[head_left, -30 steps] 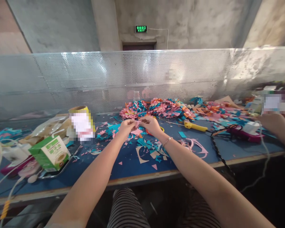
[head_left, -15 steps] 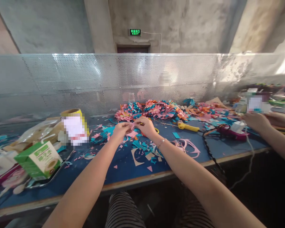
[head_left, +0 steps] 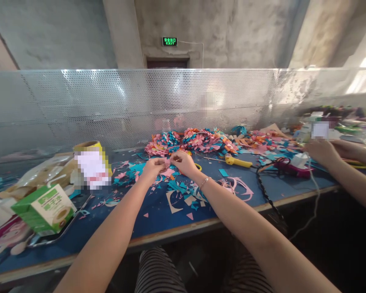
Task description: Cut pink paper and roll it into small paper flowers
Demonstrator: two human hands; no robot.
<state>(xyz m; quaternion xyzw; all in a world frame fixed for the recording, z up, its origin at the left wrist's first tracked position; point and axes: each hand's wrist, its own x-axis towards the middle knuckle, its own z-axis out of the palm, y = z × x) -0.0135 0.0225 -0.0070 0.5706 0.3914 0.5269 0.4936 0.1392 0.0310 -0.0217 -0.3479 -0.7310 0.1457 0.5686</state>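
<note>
Over the middle of the blue table, my left hand (head_left: pixel 154 169) pinches a small pink piece (head_left: pixel 167 162), thin like felt or foam sheet. Close beside it, my right hand (head_left: pixel 183 162) has its fingertips pressed together at the same piece's right side. The yellow loops of what look like scissors (head_left: pixel 198 166) show just behind the right hand; the rest is hidden. Below and around both hands lie blue scraps (head_left: pixel 177 187) and pink offcuts. Behind them sits a heap of pink, blue and orange cut pieces (head_left: pixel 198 140).
A yellow-handled glue gun (head_left: pixel 239 161) lies to the right, near a dark twisted cable (head_left: pixel 266 195) and a magenta power strip (head_left: pixel 288 167). At left stand a green carton (head_left: pixel 45 209) and a yellow roll (head_left: pixel 101 147). Another person's hands (head_left: pixel 323 152) work at far right. A perforated metal screen (head_left: pixel 134 97) backs the table.
The view has turned slightly to the right, so things sit a little further left. Both hands stay together at the pink piece, with the right fingers slightly shifted.
</note>
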